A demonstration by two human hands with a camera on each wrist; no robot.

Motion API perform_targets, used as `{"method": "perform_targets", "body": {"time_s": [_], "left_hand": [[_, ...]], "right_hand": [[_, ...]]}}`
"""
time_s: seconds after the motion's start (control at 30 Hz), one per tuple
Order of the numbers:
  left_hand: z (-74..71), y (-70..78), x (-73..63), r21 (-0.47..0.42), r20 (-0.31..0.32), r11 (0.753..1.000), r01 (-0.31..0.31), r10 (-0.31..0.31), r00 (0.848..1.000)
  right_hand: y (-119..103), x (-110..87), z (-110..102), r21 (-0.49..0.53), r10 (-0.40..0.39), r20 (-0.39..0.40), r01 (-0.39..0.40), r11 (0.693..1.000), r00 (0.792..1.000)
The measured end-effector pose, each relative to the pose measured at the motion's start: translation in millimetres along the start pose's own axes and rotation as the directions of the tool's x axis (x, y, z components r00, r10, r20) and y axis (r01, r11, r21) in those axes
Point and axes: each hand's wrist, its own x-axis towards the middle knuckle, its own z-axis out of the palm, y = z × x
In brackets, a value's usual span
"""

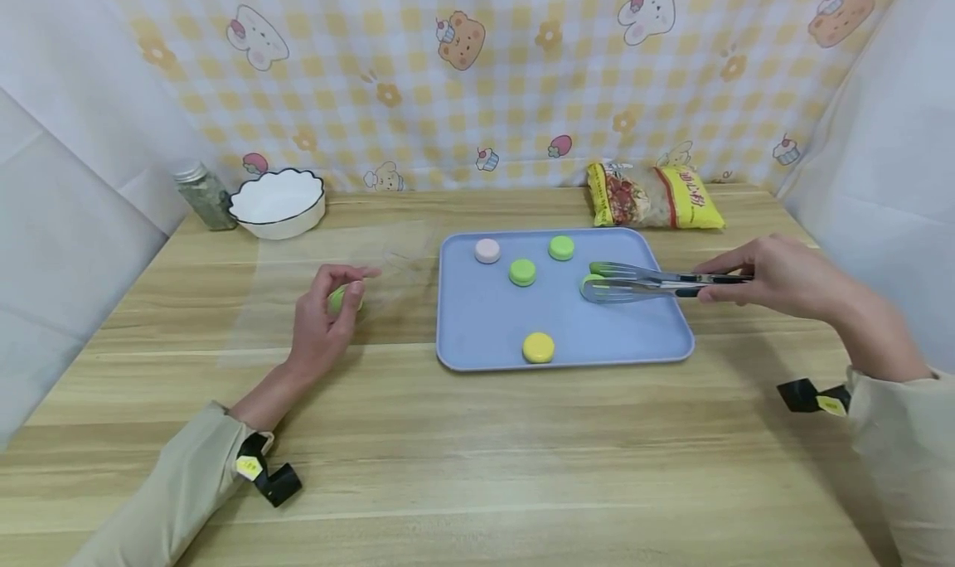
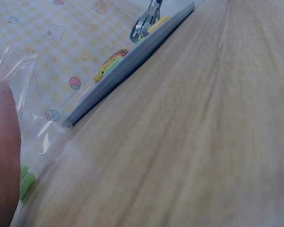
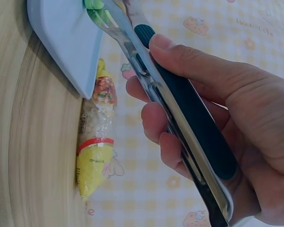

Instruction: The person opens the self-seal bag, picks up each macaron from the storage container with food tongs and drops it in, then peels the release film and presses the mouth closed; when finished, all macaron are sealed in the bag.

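My left hand (image 1: 321, 322) holds the edge of a clear plastic bag (image 1: 279, 289), thumb and fingers curled. A green macaron (image 1: 337, 299) shows between that thumb and fingers, and low in the left wrist view. My right hand (image 1: 794, 281) grips metal tongs (image 3: 156, 87) with dark handle pads. The heads of the tongs lie around a green macaron (image 1: 589, 283) at the right of the blue tray (image 1: 485, 327); a firm pinch cannot be told. On the tray also sit a pink macaron (image 1: 487, 251), two more green macarons (image 1: 523, 272) and a yellow macaron (image 1: 538, 348).
A yellow food packet (image 1: 656, 196) lies behind the tray at the back right. At the back left stand a white scalloped bowl (image 1: 279, 198) and a glass jar (image 1: 205, 196) with a metal lid. A checked curtain (image 1: 507, 78) hangs behind the wooden table (image 1: 477, 451).
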Motion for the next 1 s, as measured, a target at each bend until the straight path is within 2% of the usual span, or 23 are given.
{"method": "perform_targets", "body": {"time_s": [0.27,0.47,0.6,0.7,0.9,1.0], "left_hand": [[0.7,-2.2,-0.5,0.013,-0.005,1.000,0.007,-0.007,1.000],[0.5,-2.1,-0.8,0.022,-0.018,1.000,0.001,-0.001,1.000],[0.8,-1.6,-0.8,0.020,-0.037,1.000,-0.017,0.018,0.999],[1.3,-2.6,-0.9,0.013,-0.043,1.000,-0.025,0.025,0.999],[1.3,-5.4,-1.4,0.028,-0.050,0.999,-0.027,0.029,0.998],[2.4,-4.2,-1.1,0.037,-0.057,0.999,-0.023,0.025,0.998]], "right_hand": [[0,-1.7,1,0.042,-0.011,-0.074,0.014,0.999,0.997],[-3,0.6,0,0.053,-0.077,-0.137,0.085,0.995,0.988],[-10,4.8,-1,0.011,-0.155,-0.213,0.161,0.987,0.965],[-18,8.6,-4,-0.034,-0.189,-0.254,0.187,0.982,0.949],[-40,18.3,-9,-0.118,-0.200,-0.279,0.173,0.978,0.939],[-51,25.2,-10,-0.093,-0.217,-0.266,0.199,0.976,0.939]]}}
